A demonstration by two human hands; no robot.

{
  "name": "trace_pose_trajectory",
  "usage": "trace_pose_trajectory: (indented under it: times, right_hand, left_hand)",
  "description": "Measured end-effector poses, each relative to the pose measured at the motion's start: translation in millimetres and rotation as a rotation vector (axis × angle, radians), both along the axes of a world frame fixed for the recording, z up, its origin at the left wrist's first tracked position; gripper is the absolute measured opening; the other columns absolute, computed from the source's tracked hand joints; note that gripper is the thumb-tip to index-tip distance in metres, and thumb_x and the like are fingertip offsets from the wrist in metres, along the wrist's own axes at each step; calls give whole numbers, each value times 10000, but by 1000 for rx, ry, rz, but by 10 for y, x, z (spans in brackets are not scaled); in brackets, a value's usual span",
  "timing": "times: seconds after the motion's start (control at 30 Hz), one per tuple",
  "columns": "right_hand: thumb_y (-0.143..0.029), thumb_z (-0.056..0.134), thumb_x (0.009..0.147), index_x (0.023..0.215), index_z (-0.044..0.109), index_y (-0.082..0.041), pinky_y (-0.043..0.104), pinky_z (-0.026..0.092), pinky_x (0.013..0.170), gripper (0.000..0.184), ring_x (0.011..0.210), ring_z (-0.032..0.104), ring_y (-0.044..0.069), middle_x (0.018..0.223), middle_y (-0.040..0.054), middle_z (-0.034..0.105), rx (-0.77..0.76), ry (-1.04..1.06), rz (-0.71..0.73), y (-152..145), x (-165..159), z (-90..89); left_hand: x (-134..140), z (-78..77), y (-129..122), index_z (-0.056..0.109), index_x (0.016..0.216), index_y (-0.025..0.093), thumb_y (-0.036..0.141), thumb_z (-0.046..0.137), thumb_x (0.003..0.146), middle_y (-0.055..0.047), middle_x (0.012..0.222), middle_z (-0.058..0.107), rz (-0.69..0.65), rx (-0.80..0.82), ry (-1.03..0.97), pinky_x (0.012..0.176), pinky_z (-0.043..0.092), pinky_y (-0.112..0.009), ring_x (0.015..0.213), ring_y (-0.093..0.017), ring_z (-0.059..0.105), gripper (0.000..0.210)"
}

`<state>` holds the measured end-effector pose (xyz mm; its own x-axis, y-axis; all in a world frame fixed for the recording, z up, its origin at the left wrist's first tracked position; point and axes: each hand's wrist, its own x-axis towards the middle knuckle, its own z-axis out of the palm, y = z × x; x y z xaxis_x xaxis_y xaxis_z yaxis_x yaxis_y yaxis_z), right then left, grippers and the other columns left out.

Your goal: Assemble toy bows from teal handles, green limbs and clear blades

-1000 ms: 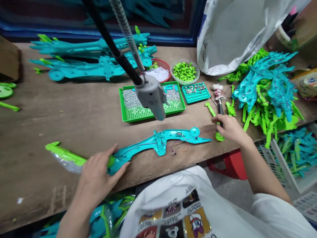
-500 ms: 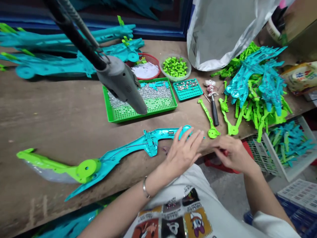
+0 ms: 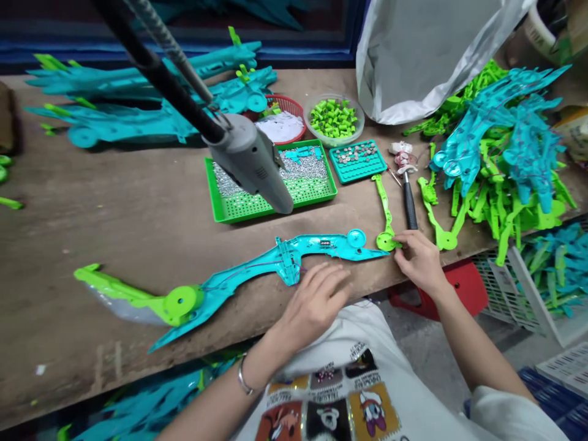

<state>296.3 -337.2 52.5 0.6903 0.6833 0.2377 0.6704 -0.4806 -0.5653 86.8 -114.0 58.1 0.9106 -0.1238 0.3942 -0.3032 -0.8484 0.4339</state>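
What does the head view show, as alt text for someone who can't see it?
The right hand is at the round end of a green piece on a workbench, the left hand near a long turquoise piece. Further back are a hanging grey tool and a green tray.

The bare left hand [image 3: 316, 300] is facing palm down, fingers slightly bending, near the middle of the long, curved turquoise plastic part [image 3: 285, 263]; the bare right hand [image 3: 420, 260], fingers curling toward the thumb, is sitting just beyond its right tip.
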Motion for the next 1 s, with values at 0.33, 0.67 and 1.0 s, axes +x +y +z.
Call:
trace_pose_trajectory:
  times: [0.33,0.67,1.0]
  right_hand:
    - [-169,631,904,1059,759,-204,291,584,759,204,774,694,153,954,58,717,58,26,-33,540,-405,146]
    - [-209,606,888,966,775,-135,316,507,685,201,680,606,187,807,82,649,-235,-134,-124,731,-526,133]
    - [-205,566,896,1210,714,-190,338,491,749,347,831,638,242,970,107,642,-479,-62,-58,860,-521,287]
  left_hand:
    - [-19,-33,244,689,1009,183,101,542,943,-120,1603,449,179,50,230,1232,196,-735,1559,-375,270,182]
    - [-14,-113,304,688,1026,186,116,546,943,-97,1581,489,171,46,227,1235,233,-711,1525,-360,345,179]
    - [-20,-145,299,686,1038,202,128,537,957,-57,1570,509,174,7,214,1239,245,-695,1505,-342,383,185]
